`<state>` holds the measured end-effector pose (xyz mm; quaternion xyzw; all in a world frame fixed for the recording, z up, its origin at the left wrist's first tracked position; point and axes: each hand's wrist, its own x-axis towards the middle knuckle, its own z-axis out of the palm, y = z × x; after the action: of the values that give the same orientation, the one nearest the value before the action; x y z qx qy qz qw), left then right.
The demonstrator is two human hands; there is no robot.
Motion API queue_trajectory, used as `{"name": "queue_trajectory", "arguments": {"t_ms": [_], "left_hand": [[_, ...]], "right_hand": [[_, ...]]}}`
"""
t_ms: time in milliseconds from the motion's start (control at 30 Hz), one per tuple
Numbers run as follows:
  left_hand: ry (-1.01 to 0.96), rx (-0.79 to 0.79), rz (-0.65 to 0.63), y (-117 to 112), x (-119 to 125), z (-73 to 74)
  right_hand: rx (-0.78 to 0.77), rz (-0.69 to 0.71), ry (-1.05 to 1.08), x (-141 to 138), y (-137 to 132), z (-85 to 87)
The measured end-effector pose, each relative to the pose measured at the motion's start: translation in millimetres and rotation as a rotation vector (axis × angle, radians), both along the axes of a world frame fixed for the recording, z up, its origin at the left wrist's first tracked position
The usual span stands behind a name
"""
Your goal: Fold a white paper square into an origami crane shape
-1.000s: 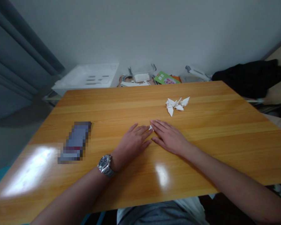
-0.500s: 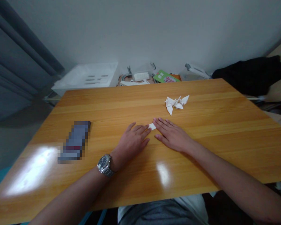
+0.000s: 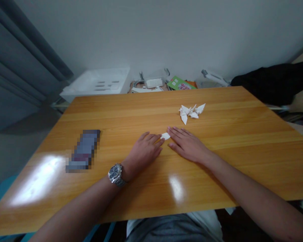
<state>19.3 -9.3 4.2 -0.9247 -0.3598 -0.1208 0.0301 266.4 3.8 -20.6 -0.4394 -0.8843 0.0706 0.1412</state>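
Observation:
Both of my hands lie flat, palms down, on the wooden table (image 3: 217, 174), fingers stretched out. My left hand (image 3: 143, 153), with a metal watch (image 3: 115, 174) on its wrist, and my right hand (image 3: 187, 145) cover a small piece of white paper (image 3: 165, 135). Only a corner of that paper shows between the fingertips. Beyond my right hand, apart from it, rest folded white paper cranes (image 3: 191, 112).
A pixelated flat object (image 3: 83, 150) lies on the table's left side. Behind the table's far edge are a white box (image 3: 98, 82), a green booklet (image 3: 179, 83), white items and cables. Dark cloth (image 3: 270, 80) sits at the right; a grey curtain (image 3: 17, 67) hangs at the left.
My hands have slid slightly apart, so more of the white paper's corner shows between the fingertips. The view has shifted a little.

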Motion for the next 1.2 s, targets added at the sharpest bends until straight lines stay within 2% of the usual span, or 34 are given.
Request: {"name": "queue_trajectory", "arguments": {"t_ms": [200, 367, 567, 767, 1200], "left_hand": [[-0.068, -0.050, 0.018, 7, 0, -5.9], [-0.104, -0.073, -0.005, 13, -4, -7.2], [-0.151, -0.134, 0.032, 14, -2, -5.3], [-0.213, -0.145, 0.121, 15, 0, -8.5], [-0.233, -0.172, 0.123, 15, 0, -7.0]], "right_hand": [[0.081, 0.032, 0.158, 2, 10, 8.4], [0.087, 0.141, 0.226, 2, 12, 0.1], [0.051, 0.188, 0.282, -2, 11, -2.5], [0.023, 0.187, 0.325, -3, 10, -1.9], [0.008, 0.185, 0.375, -6, 14, -1.2]]}}
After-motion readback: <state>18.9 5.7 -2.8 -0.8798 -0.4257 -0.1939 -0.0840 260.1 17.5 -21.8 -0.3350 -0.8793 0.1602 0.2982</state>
